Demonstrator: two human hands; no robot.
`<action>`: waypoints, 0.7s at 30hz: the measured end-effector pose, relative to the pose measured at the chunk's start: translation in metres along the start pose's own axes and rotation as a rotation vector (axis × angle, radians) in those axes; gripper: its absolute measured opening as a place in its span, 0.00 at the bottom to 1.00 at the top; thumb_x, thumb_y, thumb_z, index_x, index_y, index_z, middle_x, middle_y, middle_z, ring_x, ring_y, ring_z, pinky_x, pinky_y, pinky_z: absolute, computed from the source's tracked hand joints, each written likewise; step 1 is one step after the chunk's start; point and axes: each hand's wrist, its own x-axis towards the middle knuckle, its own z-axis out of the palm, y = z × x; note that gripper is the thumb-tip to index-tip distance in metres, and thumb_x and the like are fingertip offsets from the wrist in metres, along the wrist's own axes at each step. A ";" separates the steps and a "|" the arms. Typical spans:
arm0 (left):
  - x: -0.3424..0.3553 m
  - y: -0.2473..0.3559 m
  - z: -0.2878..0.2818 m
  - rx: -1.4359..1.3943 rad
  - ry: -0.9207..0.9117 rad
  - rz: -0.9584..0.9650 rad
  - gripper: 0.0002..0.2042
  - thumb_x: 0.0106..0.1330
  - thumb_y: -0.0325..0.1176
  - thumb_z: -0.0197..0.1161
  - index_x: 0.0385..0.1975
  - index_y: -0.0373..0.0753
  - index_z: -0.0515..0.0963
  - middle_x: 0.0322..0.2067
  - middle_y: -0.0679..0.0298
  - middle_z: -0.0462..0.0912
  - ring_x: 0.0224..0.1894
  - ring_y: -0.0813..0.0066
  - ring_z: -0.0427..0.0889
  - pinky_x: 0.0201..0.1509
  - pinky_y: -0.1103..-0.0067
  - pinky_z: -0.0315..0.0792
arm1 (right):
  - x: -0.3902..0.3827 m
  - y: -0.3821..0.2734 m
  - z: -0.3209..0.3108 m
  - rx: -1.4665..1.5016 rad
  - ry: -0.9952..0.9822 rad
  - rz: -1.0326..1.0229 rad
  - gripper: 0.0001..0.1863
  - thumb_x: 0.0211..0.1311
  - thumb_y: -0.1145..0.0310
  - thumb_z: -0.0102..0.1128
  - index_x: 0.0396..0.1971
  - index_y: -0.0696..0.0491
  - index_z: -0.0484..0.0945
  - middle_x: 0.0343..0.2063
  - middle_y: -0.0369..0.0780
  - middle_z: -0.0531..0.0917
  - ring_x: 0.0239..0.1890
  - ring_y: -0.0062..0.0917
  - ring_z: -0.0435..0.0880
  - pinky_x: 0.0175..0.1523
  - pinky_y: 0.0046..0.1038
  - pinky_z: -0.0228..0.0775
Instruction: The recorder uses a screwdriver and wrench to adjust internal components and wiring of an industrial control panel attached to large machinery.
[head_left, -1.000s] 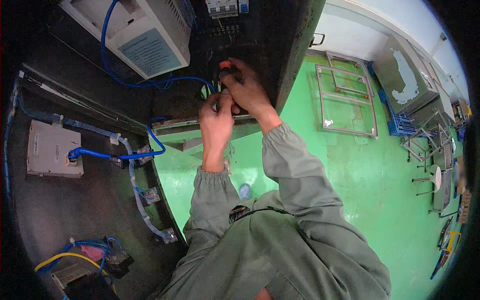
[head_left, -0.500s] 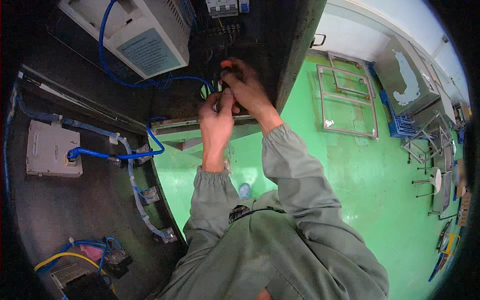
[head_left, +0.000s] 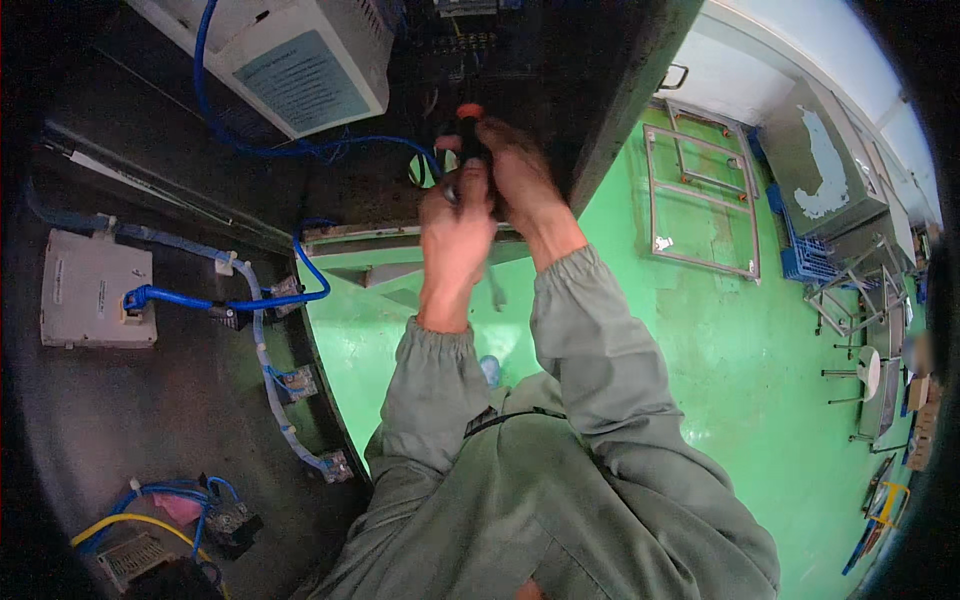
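Observation:
Inside the dark cabinet, my right hand (head_left: 527,180) is closed around a black tool with an orange-red end (head_left: 469,111), which points away from me. My left hand (head_left: 457,235) is closed right beside it, its fingers meeting the right hand's, blurred by motion. What it grips is mostly hidden; a bit of grey metal shows at its fingers. Just left of the hands, a blue cable (head_left: 380,139) runs to a round hole (head_left: 424,168) in the cabinet floor. A slim grey metal piece (head_left: 497,290) shows below my left hand.
A pale boxed unit with a label (head_left: 300,82) hangs at upper left. The open cabinet door (head_left: 130,420) carries a flat grey box (head_left: 100,290) and bundled cables. The cabinet's side post (head_left: 630,110) stands close right. Metal frames (head_left: 700,195) and blue crates (head_left: 800,245) are farther right.
Both hands have shifted slightly right in the picture, still together. The orange-red end sits a little farther away and more of the black part shows. The whole view has moved slightly.

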 end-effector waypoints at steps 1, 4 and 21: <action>-0.005 0.005 0.011 -0.111 0.030 -0.035 0.16 0.65 0.43 0.54 0.19 0.40 0.69 0.14 0.73 0.66 0.12 0.85 0.59 0.14 0.84 0.52 | -0.002 -0.003 -0.001 0.000 -0.004 0.003 0.17 0.68 0.61 0.38 0.49 0.52 0.70 0.38 0.43 0.81 0.26 0.19 0.74 0.28 0.20 0.69; -0.008 0.010 0.020 -0.458 -0.054 -0.134 0.16 0.66 0.44 0.53 0.19 0.42 0.68 0.13 0.74 0.64 0.11 0.86 0.58 0.13 0.85 0.49 | -0.005 -0.010 0.000 -0.029 0.040 -0.015 0.14 0.67 0.63 0.43 0.48 0.51 0.71 0.37 0.42 0.81 0.24 0.18 0.73 0.25 0.20 0.68; -0.004 0.004 -0.010 -0.338 -0.116 -0.253 0.18 0.69 0.48 0.47 0.30 0.37 0.71 0.18 0.64 0.73 0.09 0.85 0.58 0.11 0.85 0.46 | 0.007 -0.002 0.014 -0.263 0.177 -0.065 0.16 0.53 0.67 0.64 0.41 0.54 0.73 0.28 0.37 0.77 0.21 0.19 0.74 0.18 0.20 0.64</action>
